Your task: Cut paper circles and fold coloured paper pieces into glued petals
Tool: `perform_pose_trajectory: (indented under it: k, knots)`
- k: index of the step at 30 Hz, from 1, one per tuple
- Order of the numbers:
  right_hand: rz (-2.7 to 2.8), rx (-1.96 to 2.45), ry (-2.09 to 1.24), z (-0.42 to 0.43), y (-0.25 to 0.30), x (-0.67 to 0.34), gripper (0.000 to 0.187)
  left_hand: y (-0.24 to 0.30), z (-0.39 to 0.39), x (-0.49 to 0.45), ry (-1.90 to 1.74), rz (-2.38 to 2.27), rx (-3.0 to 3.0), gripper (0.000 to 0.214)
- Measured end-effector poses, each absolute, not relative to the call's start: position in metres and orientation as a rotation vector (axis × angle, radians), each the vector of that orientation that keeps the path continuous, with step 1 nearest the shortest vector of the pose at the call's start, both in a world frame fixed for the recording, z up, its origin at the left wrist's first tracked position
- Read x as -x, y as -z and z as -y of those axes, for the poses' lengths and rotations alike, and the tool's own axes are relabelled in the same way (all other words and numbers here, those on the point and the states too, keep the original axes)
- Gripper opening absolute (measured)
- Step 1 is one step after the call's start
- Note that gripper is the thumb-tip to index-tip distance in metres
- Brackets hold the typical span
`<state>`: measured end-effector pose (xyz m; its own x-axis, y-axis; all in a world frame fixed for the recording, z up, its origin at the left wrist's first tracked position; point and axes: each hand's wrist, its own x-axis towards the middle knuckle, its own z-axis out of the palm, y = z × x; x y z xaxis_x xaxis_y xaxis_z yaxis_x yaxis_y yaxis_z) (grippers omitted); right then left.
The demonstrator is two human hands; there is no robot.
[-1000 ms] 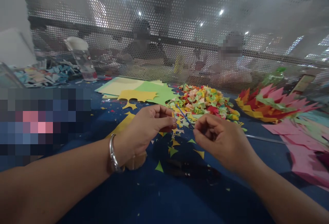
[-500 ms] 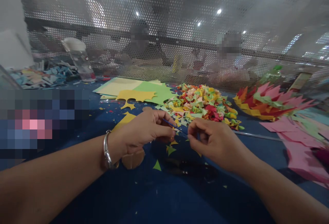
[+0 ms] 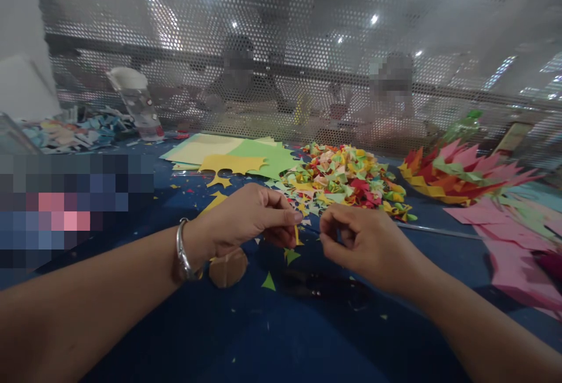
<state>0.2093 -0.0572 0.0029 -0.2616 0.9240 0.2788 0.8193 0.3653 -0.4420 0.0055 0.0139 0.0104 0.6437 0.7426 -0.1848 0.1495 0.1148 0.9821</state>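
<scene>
My left hand [image 3: 254, 219], with a silver bracelet at the wrist, is closed in a pinch. A small strip of yellow paper [image 3: 297, 235] sticks out below its thumb and fingertips. Just to the right, my right hand [image 3: 355, 236] is also closed, thumb against curled forefinger; what it holds, if anything, is too small to make out. Under the hands lie green paper scraps [image 3: 268, 281] and dark-handled scissors [image 3: 316, 286]. A brown round piece [image 3: 228, 269], like cardboard, lies below my left wrist. Beyond the hands rises a heap of small folded colored papers [image 3: 351, 175].
Yellow cut-out paper [image 3: 235, 163] and green sheets [image 3: 263, 151] lie behind my left hand. A spiky layered paper piece [image 3: 461, 178] and pink paper [image 3: 513, 254] are at right. A cup [image 3: 138, 105] stands back left, before a perforated screen [image 3: 298, 90].
My left thumb has shifted forward over the fingertips, and the thin blue strand seen there earlier no longer shows. The yellow strip is now plainer below the fingers. My right hand has barely moved.
</scene>
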Motion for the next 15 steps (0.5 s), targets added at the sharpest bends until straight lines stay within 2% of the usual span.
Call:
perform_pose_trajectory:
  k: [10, 15]
  knots:
    - [2.159, 1.522, -0.315, 0.0548, -0.0013, -0.2098, 0.005, -0.0117, -0.0172, 0.0003, -0.464, -0.745, -1.583, 0.010]
    - [2.194, 1.505, -0.300, 0.0535, -0.0017, -0.2107, 0.004, -0.0095, -0.0209, 0.0005, -0.441, -0.732, -1.630, 0.009]
